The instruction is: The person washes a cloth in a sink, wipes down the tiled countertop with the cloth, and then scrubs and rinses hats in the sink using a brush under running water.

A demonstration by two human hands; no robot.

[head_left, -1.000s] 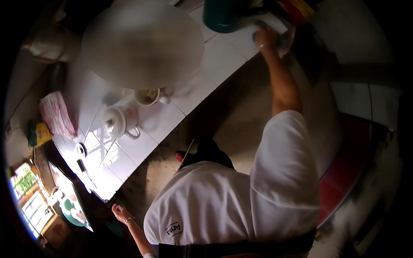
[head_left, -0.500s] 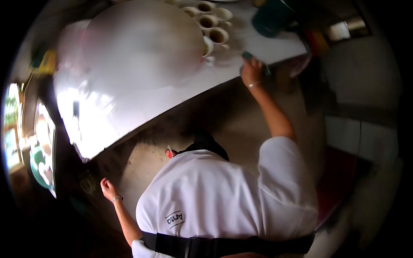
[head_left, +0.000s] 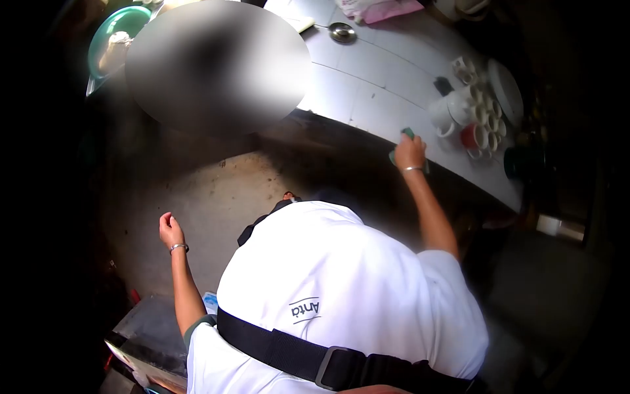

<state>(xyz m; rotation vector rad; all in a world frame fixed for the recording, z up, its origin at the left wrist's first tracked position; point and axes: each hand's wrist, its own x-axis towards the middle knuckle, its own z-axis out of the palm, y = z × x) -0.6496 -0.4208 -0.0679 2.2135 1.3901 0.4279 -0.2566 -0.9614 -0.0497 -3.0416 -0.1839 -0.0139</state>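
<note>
My right hand (head_left: pixel 411 152) is closed around a green cloth (head_left: pixel 408 132), at the near edge of the white tiled table (head_left: pixel 367 105). Bits of the cloth stick out on both sides of the fist. My left hand (head_left: pixel 171 231) hangs away from the table over the floor, its fingers loosely bent with a small gap by the thumb and nothing visible in it. Right of the cloth, a cluster of white cups (head_left: pixel 492 118) and a red cup (head_left: pixel 470 136) stand on the tabletop.
A steel lid or dish (head_left: pixel 342 32) and a pink-and-white bag (head_left: pixel 380 9) lie towards the far side. A green basin (head_left: pixel 120 39) is at upper left. A grey box-like surface (head_left: pixel 151 325) stands low on the left. A blurred oval hides part of the table.
My view has swung left, so the cups now appear farther right and the basin at upper left. My right hand still grips the green cloth by the table edge; my left hand appears higher.
</note>
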